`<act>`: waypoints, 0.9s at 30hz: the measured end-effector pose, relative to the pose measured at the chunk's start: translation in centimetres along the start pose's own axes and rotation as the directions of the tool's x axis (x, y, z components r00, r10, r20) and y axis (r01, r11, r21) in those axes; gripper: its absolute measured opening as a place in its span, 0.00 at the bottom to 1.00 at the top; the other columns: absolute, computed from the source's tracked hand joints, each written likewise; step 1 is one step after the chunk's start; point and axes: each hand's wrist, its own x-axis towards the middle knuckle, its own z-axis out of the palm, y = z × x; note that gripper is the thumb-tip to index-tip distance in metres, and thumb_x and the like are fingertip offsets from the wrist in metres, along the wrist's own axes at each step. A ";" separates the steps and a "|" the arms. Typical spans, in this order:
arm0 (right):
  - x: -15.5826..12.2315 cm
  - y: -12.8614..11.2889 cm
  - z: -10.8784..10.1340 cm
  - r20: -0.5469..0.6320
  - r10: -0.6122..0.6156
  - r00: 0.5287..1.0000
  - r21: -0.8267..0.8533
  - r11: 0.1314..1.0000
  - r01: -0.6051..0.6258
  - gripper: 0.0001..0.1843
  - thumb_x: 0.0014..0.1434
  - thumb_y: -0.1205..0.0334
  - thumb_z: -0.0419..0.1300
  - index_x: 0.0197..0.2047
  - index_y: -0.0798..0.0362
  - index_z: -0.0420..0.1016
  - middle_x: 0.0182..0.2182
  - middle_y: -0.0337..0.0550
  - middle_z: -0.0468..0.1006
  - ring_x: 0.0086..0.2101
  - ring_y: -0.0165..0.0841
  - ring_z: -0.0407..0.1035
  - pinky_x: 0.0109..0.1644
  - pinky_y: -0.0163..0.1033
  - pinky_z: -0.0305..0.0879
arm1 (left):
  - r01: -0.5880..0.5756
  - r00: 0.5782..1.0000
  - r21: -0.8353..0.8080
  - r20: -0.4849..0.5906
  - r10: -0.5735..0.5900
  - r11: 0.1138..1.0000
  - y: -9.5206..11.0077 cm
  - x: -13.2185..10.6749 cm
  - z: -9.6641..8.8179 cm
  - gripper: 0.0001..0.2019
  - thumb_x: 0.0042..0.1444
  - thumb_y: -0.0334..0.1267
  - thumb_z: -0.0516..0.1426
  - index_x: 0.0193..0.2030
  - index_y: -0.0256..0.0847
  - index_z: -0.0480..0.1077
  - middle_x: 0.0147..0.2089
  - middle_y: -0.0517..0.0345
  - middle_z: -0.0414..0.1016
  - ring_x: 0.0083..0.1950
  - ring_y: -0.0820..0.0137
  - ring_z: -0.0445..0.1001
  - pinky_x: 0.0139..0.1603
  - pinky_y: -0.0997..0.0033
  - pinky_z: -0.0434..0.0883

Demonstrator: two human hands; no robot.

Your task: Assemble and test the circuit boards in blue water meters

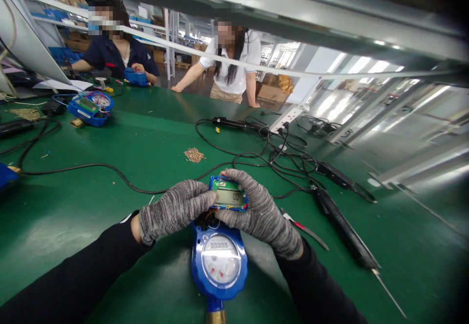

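Observation:
Between my two gloved hands is a small blue housing with a green circuit board and a lit-grey LCD display point(230, 197) reading digits. My left hand point(178, 206) grips its left side, the thumb and fingers pressed against the edge. Around the right side my right hand point(258, 211) is wrapped, with fingers at the top and thumb at the bottom. Just below stands a blue water meter point(220, 260) with a round dial and a brass pipe end. Thin wires run between the housing and the meter, partly hidden by my fingers.
A pile of small screws point(194, 155) lies ahead on the green table point(146, 133). To the right are pliers point(306, 228), an electric screwdriver point(340, 226), tangled cables and a power strip point(288, 118). Another opened meter point(91, 108) sits at left. Two people are across the table.

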 end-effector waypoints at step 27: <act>0.1 -1.8 1.5 -0.168 -0.175 0.970 -0.320 0.940 0.114 0.33 0.56 0.58 0.67 0.63 0.46 0.62 0.56 0.52 0.73 0.56 0.49 0.69 0.59 0.58 0.70 | 0.004 0.998 0.056 -0.066 0.000 0.998 -0.3 0.2 0.4 0.24 0.60 0.59 0.55 0.34 0.38 0.75 0.35 0.52 0.75 0.40 0.64 0.72 0.43 0.64 0.72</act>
